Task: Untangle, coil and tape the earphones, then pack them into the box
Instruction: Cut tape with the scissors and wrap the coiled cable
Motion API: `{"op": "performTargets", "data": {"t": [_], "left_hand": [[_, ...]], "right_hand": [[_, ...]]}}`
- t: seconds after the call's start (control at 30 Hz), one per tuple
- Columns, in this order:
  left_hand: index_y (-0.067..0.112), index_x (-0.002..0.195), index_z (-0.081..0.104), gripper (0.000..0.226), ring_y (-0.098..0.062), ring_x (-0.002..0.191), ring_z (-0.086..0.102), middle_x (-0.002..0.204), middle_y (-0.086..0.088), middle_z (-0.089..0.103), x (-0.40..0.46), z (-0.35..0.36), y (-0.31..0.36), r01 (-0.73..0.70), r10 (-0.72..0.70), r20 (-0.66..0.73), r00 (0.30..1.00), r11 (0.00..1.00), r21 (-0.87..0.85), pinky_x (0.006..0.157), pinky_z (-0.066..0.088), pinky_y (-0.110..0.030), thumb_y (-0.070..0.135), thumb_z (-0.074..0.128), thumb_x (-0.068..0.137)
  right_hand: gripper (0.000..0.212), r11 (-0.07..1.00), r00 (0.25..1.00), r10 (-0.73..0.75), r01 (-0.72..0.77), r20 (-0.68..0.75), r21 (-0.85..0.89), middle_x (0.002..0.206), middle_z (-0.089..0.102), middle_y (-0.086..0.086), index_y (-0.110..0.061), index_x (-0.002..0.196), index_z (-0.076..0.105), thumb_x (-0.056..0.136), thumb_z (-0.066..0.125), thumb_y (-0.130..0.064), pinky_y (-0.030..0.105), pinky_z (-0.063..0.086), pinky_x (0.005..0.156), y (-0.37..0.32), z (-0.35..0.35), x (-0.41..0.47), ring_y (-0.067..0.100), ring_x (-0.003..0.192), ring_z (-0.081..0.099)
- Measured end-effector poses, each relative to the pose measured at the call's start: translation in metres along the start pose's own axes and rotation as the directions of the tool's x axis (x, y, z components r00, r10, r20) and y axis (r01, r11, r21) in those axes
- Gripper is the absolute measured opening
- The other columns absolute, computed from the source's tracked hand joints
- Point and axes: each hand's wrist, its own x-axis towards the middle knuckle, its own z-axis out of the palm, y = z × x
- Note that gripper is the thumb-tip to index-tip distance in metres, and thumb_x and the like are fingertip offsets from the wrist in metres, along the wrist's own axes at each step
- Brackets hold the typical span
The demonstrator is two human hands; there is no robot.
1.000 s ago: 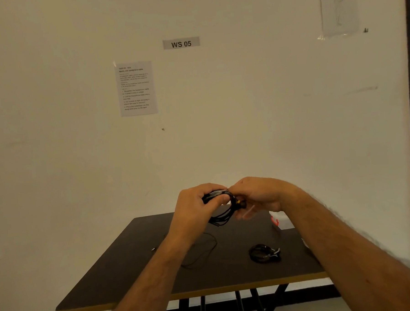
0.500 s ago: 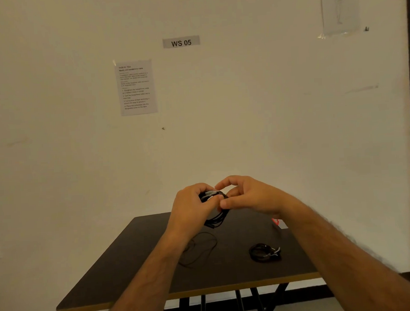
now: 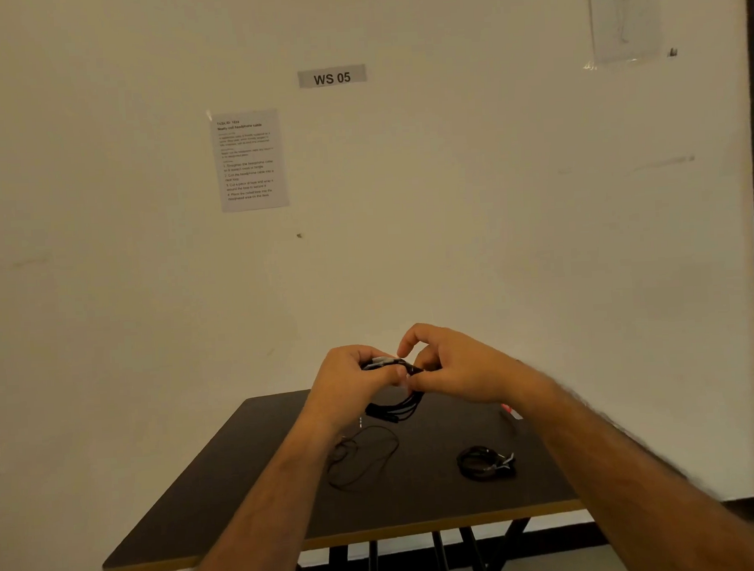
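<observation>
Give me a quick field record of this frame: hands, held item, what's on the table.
left hand: grips the coiled earphones, held above the table
right hand: pinches the coil's top
loose cable: lies uncoiled on the table, left of centre
finished coil: lies on the table, right of centre, apart from the loose cable
red item: far right, mostly hidden by the right arm
box: not visible

left grip [image 3: 353,380]: curled, holding | right grip [image 3: 451,368]: pinching | forearms raised, converging
</observation>
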Motion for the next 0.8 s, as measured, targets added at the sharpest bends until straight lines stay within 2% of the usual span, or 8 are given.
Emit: {"op": "performTargets", "data": {"t": [0.1, 0.23, 0.33, 0.43, 0.6, 0.67, 0.73, 0.8], "left_hand": [[0.008, 0.093, 0.073, 0.01, -0.003, 0.062, 0.059, 0.074, -0.005, 0.073, -0.001, 0.001, -0.002, 0.106, -0.102, 0.03, 0.994, 0.977, -0.187, 0.05, 0.037, -0.013, 0.01, 0.073, 0.083], [0.008, 0.098, 0.073, 0.013, -0.009, 0.076, 0.067, 0.08, -0.009, 0.075, 0.0, 0.004, -0.006, 0.193, -0.191, 0.036, 0.981, 0.927, -0.321, 0.05, 0.037, -0.014, 0.008, 0.071, 0.085], [0.008, 0.094, 0.073, 0.008, -0.009, 0.078, 0.069, 0.078, -0.008, 0.075, -0.002, 0.007, -0.006, 0.196, -0.206, 0.008, 0.978, 0.914, -0.355, 0.049, 0.036, -0.014, 0.006, 0.068, 0.087], [0.009, 0.092, 0.073, 0.006, -0.006, 0.076, 0.069, 0.077, -0.005, 0.075, -0.002, 0.009, -0.005, 0.199, -0.215, -0.009, 0.977, 0.917, -0.345, 0.049, 0.037, -0.013, 0.011, 0.07, 0.087], [0.007, 0.095, 0.074, 0.015, -0.01, 0.073, 0.061, 0.085, -0.008, 0.076, -0.001, 0.009, -0.005, 0.217, -0.243, -0.023, 0.97, 0.901, -0.377, 0.052, 0.037, -0.016, 0.016, 0.075, 0.083], [0.007, 0.096, 0.074, 0.017, -0.02, 0.083, 0.055, 0.086, -0.008, 0.077, 0.0, 0.009, -0.007, 0.222, -0.248, -0.022, 0.969, 0.901, -0.372, 0.052, 0.036, -0.017, 0.018, 0.076, 0.082], [0.007, 0.095, 0.074, 0.015, -0.022, 0.086, 0.053, 0.084, -0.007, 0.077, 0.0, 0.01, -0.008, 0.224, -0.251, -0.024, 0.968, 0.901, -0.37, 0.051, 0.036, -0.017, 0.017, 0.073, 0.084], [0.006, 0.094, 0.073, 0.011, -0.019, 0.084, 0.061, 0.083, -0.006, 0.077, 0.0, 0.009, -0.007, 0.224, -0.254, -0.024, 0.967, 0.892, -0.393, 0.05, 0.035, -0.015, 0.014, 0.069, 0.088]], "right_hand": [[0.027, 0.991, 0.999, -0.025, 0.019, -0.046, -0.132, 0.073, 0.068, -0.001, -0.027, 0.104, 0.045, 0.09, 0.068, -0.031, 0.019, 0.042, 0.059, 0.001, 0.003, -0.001, 0.004, 0.055, 0.051], [0.025, 0.94, 0.987, -0.116, 0.071, -0.115, -0.333, 0.094, 0.07, -0.003, -0.031, 0.099, 0.041, 0.091, 0.065, -0.033, 0.029, 0.054, 0.07, -0.001, 0.008, -0.001, 0.013, 0.077, 0.063], [0.022, 0.878, 0.96, -0.223, 0.122, -0.17, -0.463, 0.098, 0.065, -0.006, -0.029, 0.098, 0.05, 0.086, 0.068, -0.033, 0.033, 0.053, 0.077, -0.004, 0.01, -0.002, 0.012, 0.087, 0.06], [0.02, 0.797, 0.921, -0.349, 0.193, -0.175, -0.573, 0.098, 0.063, -0.009, -0.027, 0.097, 0.063, 0.083, 0.071, -0.039, 0.03, 0.049, 0.079, -0.003, 0.013, -0.001, 0.01, 0.091, 0.056], [0.014, 0.732, 0.865, -0.453, 0.223, -0.215, -0.644, 0.088, 0.066, -0.007, -0.022, 0.091, 0.071, 0.088, 0.067, -0.035, 0.033, 0.049, 0.07, 0.001, 0.018, 0.001, 0.013, 0.08, 0.06], [0.013, 0.742, 0.859, -0.458, 0.226, -0.23, -0.632, 0.086, 0.066, -0.007, -0.022, 0.091, 0.072, 0.09, 0.064, -0.032, 0.032, 0.049, 0.069, 0.001, 0.02, 0.001, 0.012, 0.078, 0.059], [0.014, 0.764, 0.858, -0.448, 0.221, -0.251, -0.607, 0.085, 0.066, -0.008, -0.022, 0.09, 0.072, 0.091, 0.061, -0.031, 0.033, 0.05, 0.069, 0.001, 0.021, 0.001, 0.011, 0.077, 0.058], [0.014, 0.795, 0.856, -0.435, 0.22, -0.279, -0.565, 0.084, 0.066, -0.008, -0.022, 0.09, 0.072, 0.092, 0.061, -0.03, 0.033, 0.05, 0.068, 0.0, 0.022, 0.002, 0.011, 0.076, 0.057]]}}
